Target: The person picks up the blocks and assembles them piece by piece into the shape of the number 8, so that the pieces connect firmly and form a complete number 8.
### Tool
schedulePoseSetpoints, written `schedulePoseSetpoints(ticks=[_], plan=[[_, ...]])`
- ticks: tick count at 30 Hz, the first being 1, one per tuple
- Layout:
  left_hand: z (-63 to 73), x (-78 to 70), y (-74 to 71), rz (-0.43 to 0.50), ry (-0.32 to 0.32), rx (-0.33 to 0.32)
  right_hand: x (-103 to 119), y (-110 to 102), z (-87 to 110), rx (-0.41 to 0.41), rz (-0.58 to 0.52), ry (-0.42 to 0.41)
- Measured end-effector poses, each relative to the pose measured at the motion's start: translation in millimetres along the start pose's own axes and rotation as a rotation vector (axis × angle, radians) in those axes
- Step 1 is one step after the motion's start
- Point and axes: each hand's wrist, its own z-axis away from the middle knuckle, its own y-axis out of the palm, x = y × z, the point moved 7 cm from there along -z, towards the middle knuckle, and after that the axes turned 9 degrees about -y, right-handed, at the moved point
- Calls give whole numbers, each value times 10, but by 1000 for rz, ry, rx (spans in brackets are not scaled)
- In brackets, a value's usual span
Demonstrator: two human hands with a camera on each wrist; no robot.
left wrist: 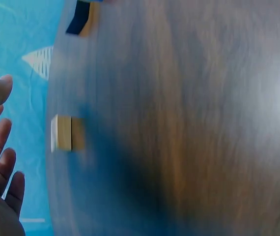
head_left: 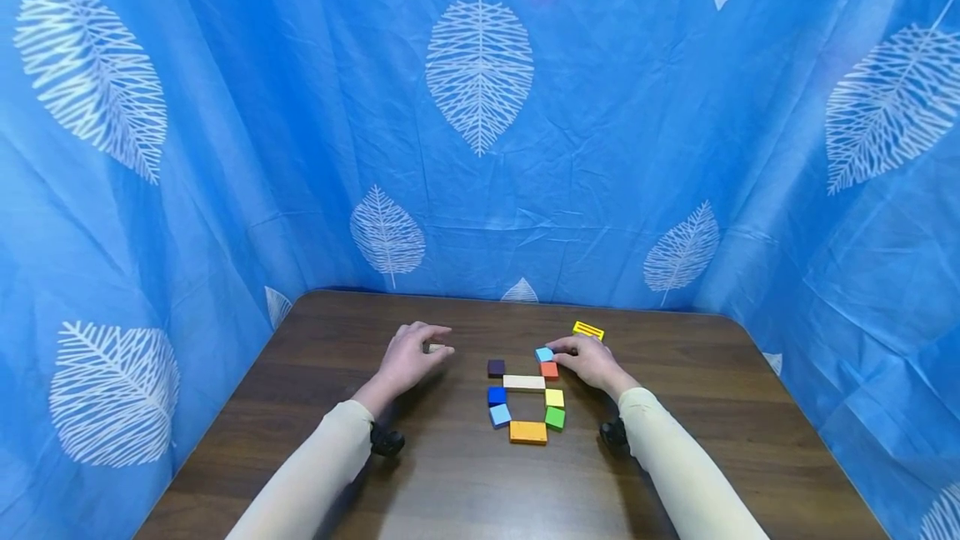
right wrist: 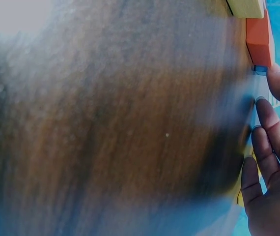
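Observation:
My right hand (head_left: 592,359) pinches a light blue block (head_left: 543,354) between thumb and index finger, at the far end of a red-orange block (head_left: 550,371). In the right wrist view only a sliver of that light blue block (right wrist: 260,70) shows past the red-orange one, and the index finger is hidden. My left hand (head_left: 408,357) hovers over the table, thumb and fingers spread apart and holding nothing. A pale wooden block (left wrist: 65,133) stands on the table beyond its fingers in the left wrist view; the head view shows it partly, between thumb and index finger.
Several blocks lie in a ring on the brown table (head_left: 465,482): dark purple (head_left: 496,368), long cream (head_left: 523,383), blue (head_left: 497,396), another light blue, long orange (head_left: 528,433), green (head_left: 555,417) and yellow (head_left: 554,398). A slotted yellow piece (head_left: 588,329) lies behind my right hand. Blue curtains surround the table.

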Motion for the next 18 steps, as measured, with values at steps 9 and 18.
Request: schedulePoseSetpoints(ticks=[9, 18], plan=[[-32, 264, -80, -26, -87, 79, -21, 28, 8, -3, -4, 10], [-87, 440, -50, -105, -75, 99, -28, 18, -10, 0, 5, 13]])
